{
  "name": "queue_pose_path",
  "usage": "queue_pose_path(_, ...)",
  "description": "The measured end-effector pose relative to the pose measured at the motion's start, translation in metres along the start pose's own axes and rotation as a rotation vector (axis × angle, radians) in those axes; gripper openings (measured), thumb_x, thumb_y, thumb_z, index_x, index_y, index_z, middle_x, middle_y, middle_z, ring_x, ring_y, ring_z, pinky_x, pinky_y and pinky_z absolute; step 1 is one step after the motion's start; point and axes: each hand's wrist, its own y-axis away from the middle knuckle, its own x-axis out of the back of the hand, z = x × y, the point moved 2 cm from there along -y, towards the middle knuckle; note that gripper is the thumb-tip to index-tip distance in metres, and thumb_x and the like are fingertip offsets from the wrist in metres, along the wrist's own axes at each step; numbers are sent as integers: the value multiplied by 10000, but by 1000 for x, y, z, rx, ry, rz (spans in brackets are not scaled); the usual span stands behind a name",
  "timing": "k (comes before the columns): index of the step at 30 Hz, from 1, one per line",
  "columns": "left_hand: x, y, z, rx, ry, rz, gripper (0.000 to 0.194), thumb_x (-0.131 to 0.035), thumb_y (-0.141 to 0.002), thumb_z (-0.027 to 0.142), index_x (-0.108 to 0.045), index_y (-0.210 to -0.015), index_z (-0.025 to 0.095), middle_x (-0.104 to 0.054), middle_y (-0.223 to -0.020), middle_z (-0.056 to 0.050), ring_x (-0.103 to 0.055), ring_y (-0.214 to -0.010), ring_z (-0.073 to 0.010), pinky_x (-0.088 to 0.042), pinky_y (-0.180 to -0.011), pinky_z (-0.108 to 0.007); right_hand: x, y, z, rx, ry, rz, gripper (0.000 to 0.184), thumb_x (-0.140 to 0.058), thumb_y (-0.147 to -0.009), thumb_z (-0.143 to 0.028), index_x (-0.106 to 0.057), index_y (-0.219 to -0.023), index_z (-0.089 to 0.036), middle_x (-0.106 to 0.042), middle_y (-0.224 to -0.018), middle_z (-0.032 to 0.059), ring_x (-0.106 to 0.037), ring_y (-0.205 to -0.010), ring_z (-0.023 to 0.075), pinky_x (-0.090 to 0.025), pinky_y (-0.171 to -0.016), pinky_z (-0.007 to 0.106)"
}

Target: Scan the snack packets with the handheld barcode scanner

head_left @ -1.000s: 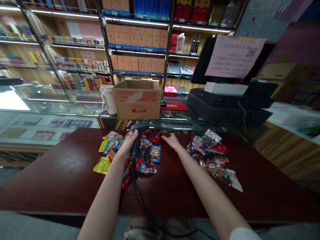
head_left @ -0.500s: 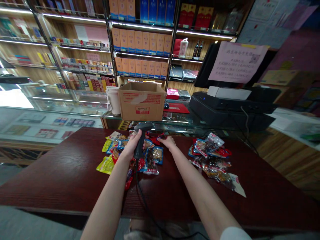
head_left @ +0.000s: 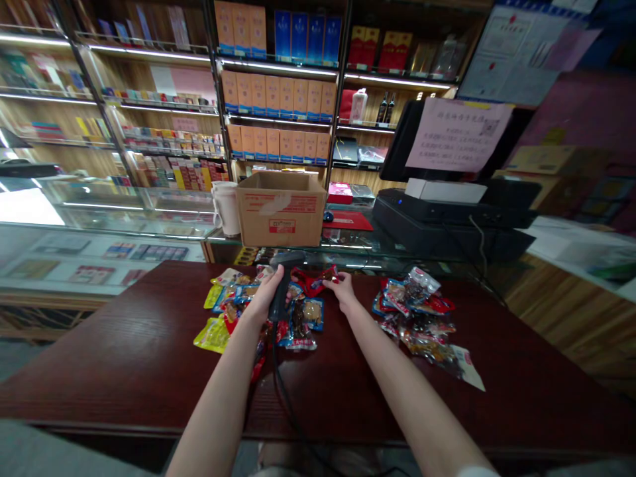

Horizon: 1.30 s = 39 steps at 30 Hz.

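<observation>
My left hand [head_left: 267,294] is wrapped round the handle of a black barcode scanner [head_left: 281,291], whose cable runs down over the table's front edge. Its head lies over the left pile of snack packets [head_left: 301,324], which has yellow, blue, red and clear wrappers. My right hand [head_left: 342,290] pinches the edge of a red snack packet [head_left: 318,279] at the back of that pile, right of the scanner head. Part of this packet is hidden behind the scanner. Farther right on the table lies a second pile of snack packets [head_left: 417,318], which neither hand touches.
Behind the dark wooden table [head_left: 129,358] stands a glass counter with an open cardboard box [head_left: 281,215] and a white cup [head_left: 227,209]. A monitor with a paper notice [head_left: 457,134] sits at the back right. Shelves of boxed goods line the wall.
My right hand has raised the red packet's near end slightly and turned it, so more of its printed face shows. The scanner stays over the left pile. The whole view has shifted slightly.
</observation>
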Motion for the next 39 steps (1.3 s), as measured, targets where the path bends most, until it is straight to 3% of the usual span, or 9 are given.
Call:
queue_pose_path(3,-5,4,2,13,3,-45,671,-578,-737,728,-638,-961,99,-552,-480,-4,-493,-397,-100,-368,-406,-187,39,9,0,-4,-338,-89,479,-795,-528,-254,-505,-908,-237,-670,-880,-9,-669,-822,181,-557,-767,374)
queue_pose_path(7,-19,12,1,60,4,-135,601,-584,-754,704,-634,-918,128,-553,-488,-2,-482,-393,-94,-361,-396,-185,91,28,-8,66,-430,-136,424,-825,-525,-285,-591,-875,-227,-694,-861,-1,-670,-779,185,-574,-691,345)
queue_pose_path(10,-33,17,-3,64,-13,-172,596,-594,-753,695,-644,-912,123,-552,-478,-6,-486,-399,-100,-364,-398,-191,107,41,-7,107,-498,-107,404,-807,-589,-380,-611,-912,-239,-704,-886,2,-667,-802,186,-566,-696,327)
queue_pose_path(13,-43,20,-7,76,-22,-202,608,-605,-752,686,-658,-951,114,-553,-489,-3,-476,-396,-103,-372,-401,-208,107,47,2,147,-491,-43,401,-769,-639,-450,-580,-934,-254,-690,-872,-11,-656,-800,183,-556,-716,329)
queue_pose_path(18,-50,22,-13,88,-58,-237,616,-614,-746,682,-665,-957,105,-539,-479,0,-473,-402,-101,-371,-402,-201,101,46,9,311,-331,-7,421,-775,-630,-404,-505,-917,-257,-641,-872,-32,-627,-817,173,-544,-783,330)
queue_pose_path(24,-54,23,-17,114,-98,-247,620,-590,-759,690,-659,-962,109,-538,-470,-2,-462,-378,-96,-356,-384,-192,96,58,-2,308,-333,-169,372,-708,-708,-419,-509,-987,-272,-625,-976,1,-622,-818,190,-569,-668,336)
queue_pose_path(28,-58,26,-18,140,-101,-267,626,-619,-733,691,-656,-967,111,-540,-490,5,-467,-381,-99,-376,-385,-205,94,65,-9,404,-280,-174,332,-697,-730,-414,-532,-977,-267,-636,-962,9,-622,-876,194,-563,-743,323)
queue_pose_path(34,-64,28,-20,93,-83,-259,598,-626,-747,666,-634,-988,120,-532,-493,17,-454,-382,-89,-360,-378,-197,95,64,-4,388,-272,-224,336,-686,-752,-408,-520,-1012,-275,-638,-1008,5,-639,-918,200,-561,-807,354)
queue_pose_path(39,-71,30,-19,56,-54,-318,538,-665,-712,661,-606,-851,145,-488,-476,36,-424,-392,-78,-347,-391,-196,96,63,-5,409,-169,-194,329,-658,-762,-362,-528,-1047,-259,-638,-1043,23,-628,-950,202,-546,-824,352)
